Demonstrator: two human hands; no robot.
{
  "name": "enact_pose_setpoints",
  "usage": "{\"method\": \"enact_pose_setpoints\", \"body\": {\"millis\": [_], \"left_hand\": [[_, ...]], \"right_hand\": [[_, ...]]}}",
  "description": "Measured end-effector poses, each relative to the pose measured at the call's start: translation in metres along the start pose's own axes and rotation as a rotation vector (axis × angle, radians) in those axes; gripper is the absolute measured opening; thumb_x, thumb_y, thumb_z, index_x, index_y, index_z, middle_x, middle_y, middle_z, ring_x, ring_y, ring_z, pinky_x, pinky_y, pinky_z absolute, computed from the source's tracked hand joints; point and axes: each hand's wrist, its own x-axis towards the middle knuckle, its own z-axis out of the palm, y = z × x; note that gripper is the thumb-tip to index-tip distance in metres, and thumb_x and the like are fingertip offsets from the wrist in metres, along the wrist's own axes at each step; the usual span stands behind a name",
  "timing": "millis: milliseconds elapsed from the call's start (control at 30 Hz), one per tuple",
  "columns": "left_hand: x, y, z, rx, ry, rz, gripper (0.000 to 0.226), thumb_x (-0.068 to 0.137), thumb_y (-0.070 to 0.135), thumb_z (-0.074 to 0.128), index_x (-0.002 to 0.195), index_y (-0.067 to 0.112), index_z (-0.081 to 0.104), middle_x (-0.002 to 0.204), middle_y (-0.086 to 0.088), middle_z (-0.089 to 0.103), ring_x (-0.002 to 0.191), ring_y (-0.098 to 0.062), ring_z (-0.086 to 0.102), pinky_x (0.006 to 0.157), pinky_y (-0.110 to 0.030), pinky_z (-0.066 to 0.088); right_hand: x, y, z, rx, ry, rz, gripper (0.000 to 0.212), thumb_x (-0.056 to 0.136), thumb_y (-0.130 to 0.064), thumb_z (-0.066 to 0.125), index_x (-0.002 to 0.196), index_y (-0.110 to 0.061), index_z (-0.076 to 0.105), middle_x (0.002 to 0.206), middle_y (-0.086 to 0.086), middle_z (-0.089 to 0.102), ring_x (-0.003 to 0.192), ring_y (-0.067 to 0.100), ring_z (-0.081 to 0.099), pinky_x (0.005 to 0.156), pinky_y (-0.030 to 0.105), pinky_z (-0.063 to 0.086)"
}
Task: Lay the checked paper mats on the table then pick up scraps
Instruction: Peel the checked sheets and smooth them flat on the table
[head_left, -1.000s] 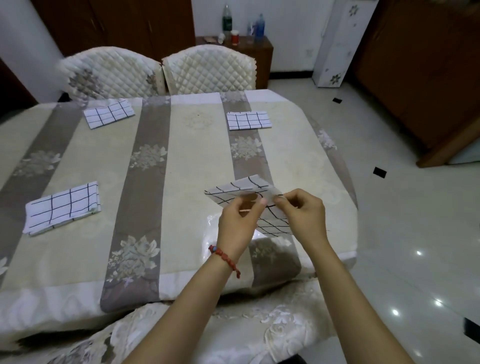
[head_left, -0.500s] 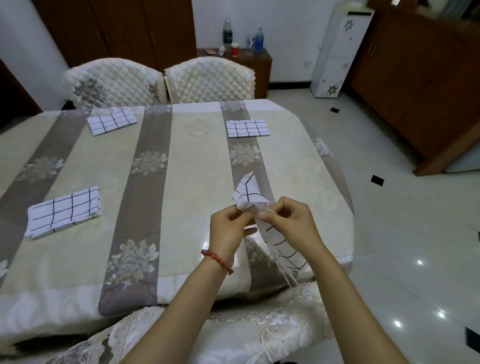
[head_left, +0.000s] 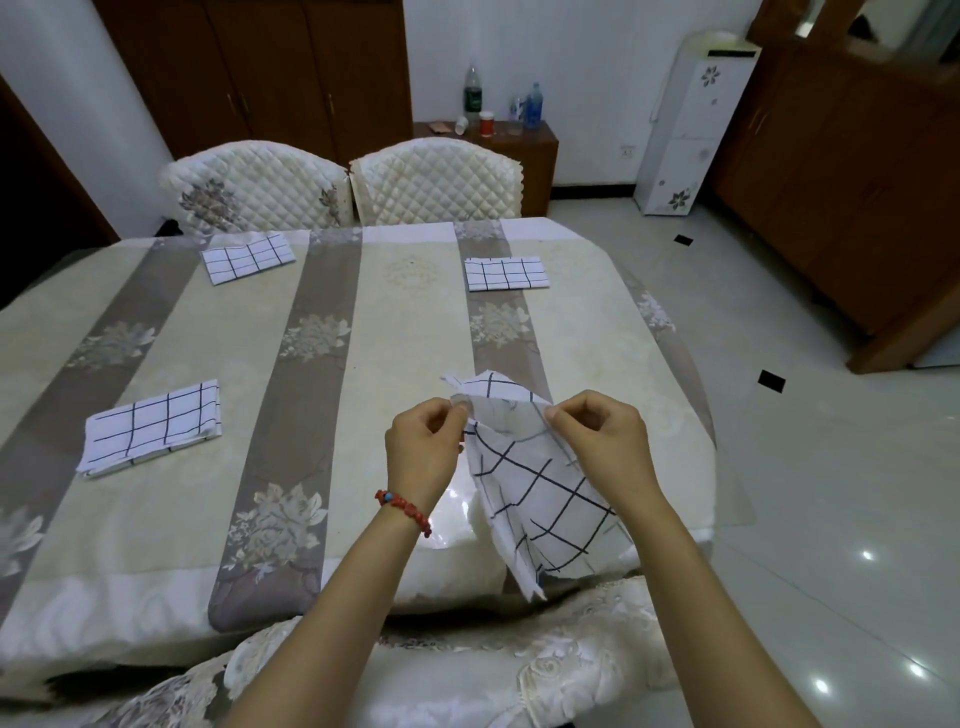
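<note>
The left hand (head_left: 423, 452) and right hand (head_left: 597, 447) each pinch the top edge of a checked mat (head_left: 535, 483), held in the air above the near right part of the tabletop (head_left: 405, 332). The mat hangs half unfolded, with its long axis running down and toward the person and its loose lower corner pointing at the near chair back (head_left: 467, 675).

To do this step well, I judge the hands should draw apart to open the sheet flat, then lower it square to the tabletop edge, matching the three mats already lying folded: near left (head_left: 150, 428), far left (head_left: 247, 257) and far right (head_left: 506, 274).
</note>
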Motion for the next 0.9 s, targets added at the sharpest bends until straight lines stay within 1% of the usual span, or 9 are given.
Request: {"method": "enact_pose_setpoints", "body": {"millis": [133,300,367,467,567,633,733,833,900], "left_hand": [[0.010,0.003,-0.015,0.202,0.076,0.162,0.017,0.085,0.014,0.057,0.077,0.007,0.070,0.069,-0.003,0.066,0.064,-0.011,0.057,0.063,-0.021,0.046],[0.024,0.006,-0.020,0.328,0.181,0.274,0.015,0.085,0.017,0.059,0.094,0.010,0.070,0.096,-0.006,0.071,0.085,-0.016,0.062,0.081,-0.034,0.053],[0.024,0.007,-0.016,0.330,0.101,0.345,0.030,0.081,0.022,0.066,0.108,0.011,0.064,0.111,-0.003,0.066,0.100,-0.014,0.058,0.091,-0.027,0.046],[0.021,0.009,-0.001,0.311,-0.141,0.313,0.060,0.069,0.032,0.076,0.122,0.016,0.053,0.115,0.006,0.057,0.105,-0.008,0.051,0.087,-0.018,0.039],[0.020,0.009,0.013,0.261,-0.210,0.249,0.049,0.069,0.032,0.076,0.112,0.015,0.060,0.105,0.005,0.062,0.095,-0.011,0.056,0.076,-0.014,0.042],[0.023,0.004,0.017,0.285,-0.143,0.250,0.026,0.077,0.029,0.069,0.092,0.007,0.069,0.089,-0.009,0.070,0.081,-0.019,0.059,0.066,-0.023,0.043],[0.037,-0.012,0.010,0.327,-0.048,0.245,0.012,0.080,0.012,0.063,0.076,0.005,0.071,0.076,-0.016,0.072,0.068,-0.020,0.058,0.054,-0.020,0.037],[0.055,-0.022,-0.006,0.368,-0.011,0.234,0.011,0.078,0.003,0.063,0.078,0.007,0.073,0.079,-0.013,0.073,0.073,-0.023,0.064,0.058,-0.019,0.041],[0.067,-0.022,-0.016,0.384,-0.002,0.237,0.009,0.079,0.004,0.064,0.080,0.004,0.073,0.082,-0.015,0.073,0.076,-0.024,0.064,0.065,-0.022,0.042]], "right_hand": [[0.008,-0.003,-0.008,-0.240,0.073,-0.143,0.013,0.086,-0.023,0.060,0.081,-0.011,0.064,0.071,0.004,0.063,0.069,0.019,0.058,0.062,0.029,0.045],[0.017,-0.012,-0.014,-0.458,0.154,-0.361,0.017,0.090,-0.024,0.056,0.087,-0.008,0.062,0.054,-0.003,0.048,0.054,0.024,0.047,0.047,0.029,0.033],[0.021,-0.017,-0.017,-0.461,0.133,-0.417,0.016,0.088,-0.024,0.058,0.086,-0.009,0.063,0.050,-0.012,0.041,0.048,0.018,0.042,0.045,0.025,0.027],[0.025,-0.028,-0.019,-0.478,0.032,-0.505,0.013,0.085,-0.023,0.062,0.083,-0.011,0.065,0.045,-0.020,0.033,0.041,0.006,0.038,0.046,0.020,0.025],[0.028,-0.037,-0.020,-0.513,-0.044,-0.538,0.012,0.084,-0.027,0.063,0.085,-0.015,0.067,0.045,-0.022,0.033,0.040,0.001,0.038,0.048,0.018,0.026],[0.030,-0.042,-0.024,-0.518,-0.075,-0.531,0.014,0.082,-0.030,0.065,0.084,-0.016,0.067,0.043,-0.019,0.034,0.040,0.003,0.040,0.050,0.018,0.027],[0.033,-0.047,-0.037,-0.529,-0.171,-0.430,0.019,0.075,-0.036,0.071,0.079,-0.018,0.066,0.041,-0.011,0.042,0.048,0.005,0.048,0.052,0.018,0.030],[0.041,-0.045,-0.048,-0.706,-0.296,-0.273,0.024,0.070,-0.041,0.074,0.083,-0.022,0.067,0.060,-0.013,0.048,0.062,0.008,0.047,0.057,0.024,0.034],[0.050,-0.039,-0.051,-0.867,-0.337,-0.232,0.024,0.073,-0.039,0.072,0.086,-0.019,0.069,0.071,-0.004,0.056,0.073,0.018,0.053,0.063,0.028,0.039]]}}
